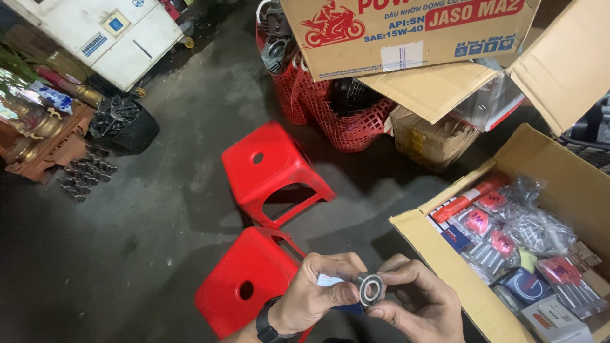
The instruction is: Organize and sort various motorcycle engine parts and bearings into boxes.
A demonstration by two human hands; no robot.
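A small round metal bearing (370, 288) with a dark seal is pinched between both my hands at the bottom middle of the head view. My left hand (316, 295), with a black watch on the wrist, grips its left side with thumb and fingers; a small white and blue box shows behind those fingers. My right hand (417, 302) holds the bearing's right side with thumb and forefinger.
An open cardboard box (438, 254) of packaged parts sits at the right. Two red plastic stools (270, 168) (244, 279) stand on the dark concrete floor. Red mesh baskets (343, 117) and more cartons are behind. A tyre (124, 127) and a wooden cabinet are at the left.
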